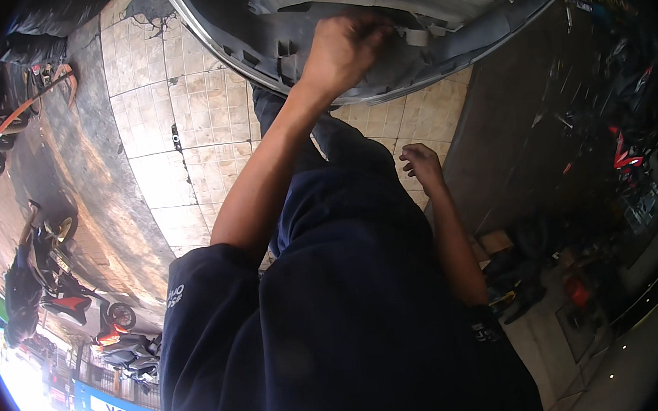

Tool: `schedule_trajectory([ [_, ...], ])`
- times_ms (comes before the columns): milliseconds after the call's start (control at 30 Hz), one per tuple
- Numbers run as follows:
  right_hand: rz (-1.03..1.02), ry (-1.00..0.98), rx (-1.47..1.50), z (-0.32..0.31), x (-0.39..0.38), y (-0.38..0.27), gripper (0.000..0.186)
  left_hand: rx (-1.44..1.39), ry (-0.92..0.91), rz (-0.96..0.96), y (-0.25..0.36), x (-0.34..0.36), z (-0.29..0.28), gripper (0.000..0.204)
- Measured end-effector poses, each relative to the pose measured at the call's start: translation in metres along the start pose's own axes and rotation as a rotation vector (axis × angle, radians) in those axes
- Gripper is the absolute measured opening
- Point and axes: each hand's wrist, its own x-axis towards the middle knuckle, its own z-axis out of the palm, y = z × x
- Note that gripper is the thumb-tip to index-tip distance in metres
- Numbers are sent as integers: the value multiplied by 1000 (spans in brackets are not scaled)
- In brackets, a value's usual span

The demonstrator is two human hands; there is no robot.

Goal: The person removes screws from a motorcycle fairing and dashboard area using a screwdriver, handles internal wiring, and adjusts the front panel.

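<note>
A large curved dark panel (316, 58), looking like a vehicle part seen from its inner side, fills the top of the view. Its inner face carries ribs, slots and a grey section, and a light rim runs along its left edge. My left hand (343, 51) is over this inner face, fingers curled in; whatever lies between them is hidden, and the fingertips are dim. Just right of the fingers there is a small pale grey piece (416, 37). My right hand (422, 164) hangs lower at my right side, fingers loosely bent and apart, touching nothing.
Pale tiles (211, 114) cover the floor beneath the panel, with a dark floor area (511, 135) to the right. Motorcycles (79, 298) stand at the left. Dim clutter with a red part (626, 152) lies far right; a cardboard box (495, 242) is near my right arm.
</note>
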Motion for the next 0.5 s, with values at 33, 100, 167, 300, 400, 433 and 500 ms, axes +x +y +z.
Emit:
schedule_trajectory([
  [33,1,-1,-8,1,-1,-3,26,-2,-1,2,-1,0,0,21],
  [100,-4,-13,-22,2,1,-3,25,23,-13,-9,1,1,-1,21],
  [167,-1,-16,-30,2,1,-3,25,80,-31,-31,3,6,-2,23],
  [300,21,-23,-20,0,3,4,25,36,-72,-144,10,12,-5,24],
  [400,37,-23,-11,-2,5,12,25,52,-78,-145,15,13,-5,26],
  [433,42,-20,-9,-3,5,14,24,68,-76,-124,17,12,-6,27],
  [500,27,-15,-9,-6,6,17,24,80,-70,-88,17,11,-7,29],
])
